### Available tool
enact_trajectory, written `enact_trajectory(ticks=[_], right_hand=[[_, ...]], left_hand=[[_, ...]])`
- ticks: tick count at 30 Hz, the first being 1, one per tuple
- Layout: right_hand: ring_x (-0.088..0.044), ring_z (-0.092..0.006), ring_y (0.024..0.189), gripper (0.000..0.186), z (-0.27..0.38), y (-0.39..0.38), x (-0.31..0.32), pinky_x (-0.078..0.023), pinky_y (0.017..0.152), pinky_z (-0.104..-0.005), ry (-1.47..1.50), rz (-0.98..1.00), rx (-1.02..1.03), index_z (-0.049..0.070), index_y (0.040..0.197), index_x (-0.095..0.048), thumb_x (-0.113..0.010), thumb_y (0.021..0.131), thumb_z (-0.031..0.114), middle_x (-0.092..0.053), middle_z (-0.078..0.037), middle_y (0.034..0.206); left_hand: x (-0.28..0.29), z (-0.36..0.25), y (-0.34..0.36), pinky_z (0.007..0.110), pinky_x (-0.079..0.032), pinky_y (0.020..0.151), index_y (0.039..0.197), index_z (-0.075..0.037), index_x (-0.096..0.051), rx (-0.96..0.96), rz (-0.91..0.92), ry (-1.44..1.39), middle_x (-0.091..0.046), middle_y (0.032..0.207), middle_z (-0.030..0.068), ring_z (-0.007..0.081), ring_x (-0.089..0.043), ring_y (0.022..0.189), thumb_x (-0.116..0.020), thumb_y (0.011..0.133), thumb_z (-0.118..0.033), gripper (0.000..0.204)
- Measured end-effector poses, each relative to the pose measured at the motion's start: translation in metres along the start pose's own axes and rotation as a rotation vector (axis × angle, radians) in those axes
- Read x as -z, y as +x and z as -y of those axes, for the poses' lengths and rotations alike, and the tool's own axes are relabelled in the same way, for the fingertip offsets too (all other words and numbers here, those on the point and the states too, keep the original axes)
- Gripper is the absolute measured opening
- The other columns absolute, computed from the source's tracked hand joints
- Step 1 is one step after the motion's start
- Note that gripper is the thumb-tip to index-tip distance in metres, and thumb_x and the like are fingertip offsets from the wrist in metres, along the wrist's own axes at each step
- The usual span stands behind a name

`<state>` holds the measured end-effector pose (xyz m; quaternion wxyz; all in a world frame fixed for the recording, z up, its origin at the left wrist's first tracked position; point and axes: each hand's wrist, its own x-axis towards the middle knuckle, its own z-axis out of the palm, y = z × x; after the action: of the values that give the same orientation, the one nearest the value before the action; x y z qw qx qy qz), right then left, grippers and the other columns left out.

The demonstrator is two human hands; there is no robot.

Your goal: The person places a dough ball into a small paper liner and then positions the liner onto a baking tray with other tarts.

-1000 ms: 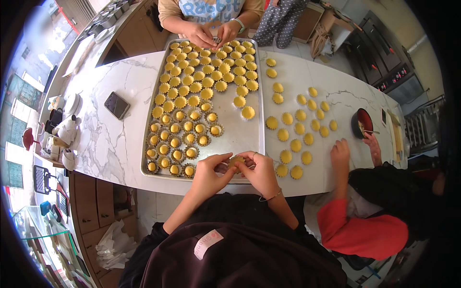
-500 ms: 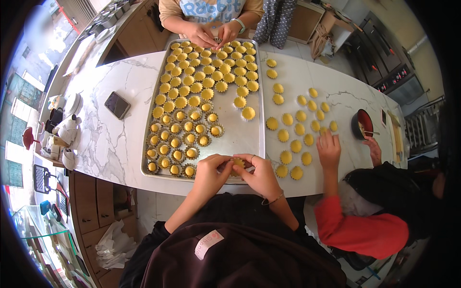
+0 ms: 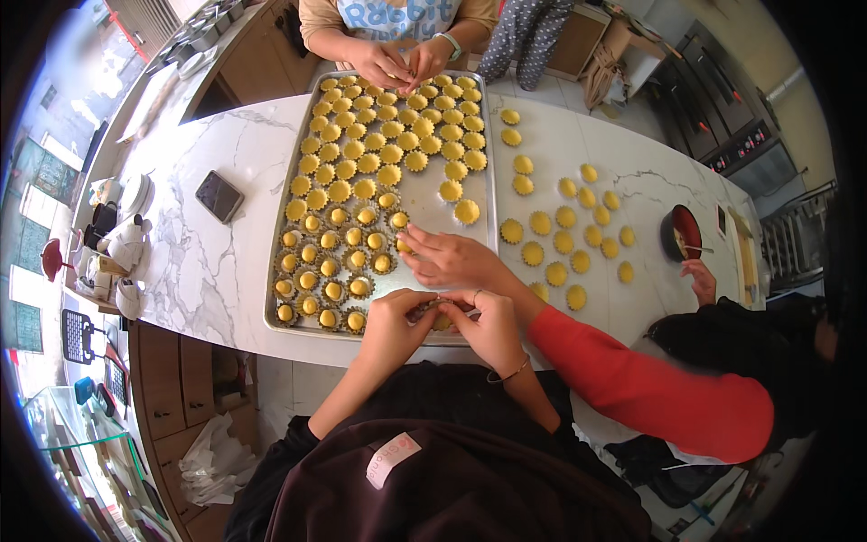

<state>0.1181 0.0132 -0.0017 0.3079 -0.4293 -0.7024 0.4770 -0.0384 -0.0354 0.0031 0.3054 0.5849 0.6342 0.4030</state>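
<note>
My left hand and my right hand are pinched round a small fluted tart piece over the near edge of a metal tray. Yellow tart shells fill much of the tray's far half. At its near left sit fluted moulds with yellow balls in them. Just beyond my hands, a co-worker's red-sleeved hand reaches onto the tray beside the rightmost filled moulds.
Loose yellow rounds lie on the marble table, with a phone at left. A dark bowl sits right, near another hand. A person's hands work over the tray's far edge.
The co-worker's red-sleeved arm has swung from the loose rounds on the right leftward onto the tray. My hands remain in place, fingers shifting slightly on the tart piece.
</note>
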Motion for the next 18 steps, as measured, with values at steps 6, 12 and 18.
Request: enact_trajectory(ticks=[6,12,18], right_hand=[[-0.067,-0.0134,0.07,0.019,0.007,-0.002,0.002,-0.054,0.06,-0.0233,0.084,0.045,-0.047,-0.006,0.099,-0.065,-0.065,0.083,0.005,-0.069,-0.013,0.086],[-0.066,-0.0129,0.071,0.021,-0.001,-0.004,-0.002,-0.055,0.062,-0.0231,0.33,0.047,-0.137,-0.007,0.101,-0.064,-0.064,0.085,0.007,-0.069,-0.011,0.088],[-0.065,-0.0112,0.073,0.022,-0.001,-0.005,-0.005,-0.056,0.063,-0.0229,0.378,0.075,-0.152,-0.006,0.105,-0.063,-0.062,0.087,0.007,-0.068,-0.01,0.091]], left_hand=[[0.003,0.0,-0.001,0.025,-0.049,0.061,0.095,0.001,-0.068,0.074,0.005,-0.025,-0.067,0.077,0.0112,0.0123,-0.061,0.064,-0.07,0.077,-0.01,0.021],[0.013,-0.009,-0.002,0.024,-0.049,0.063,0.096,0.002,-0.069,0.221,0.079,-0.226,-0.068,0.077,0.0084,0.0093,-0.06,0.068,-0.068,0.08,-0.011,0.02],[0.011,-0.003,-0.004,0.023,-0.047,0.062,0.097,0.002,-0.068,0.188,0.03,-0.127,-0.068,0.078,0.0071,0.0074,-0.059,0.067,-0.068,0.083,-0.012,0.02]])
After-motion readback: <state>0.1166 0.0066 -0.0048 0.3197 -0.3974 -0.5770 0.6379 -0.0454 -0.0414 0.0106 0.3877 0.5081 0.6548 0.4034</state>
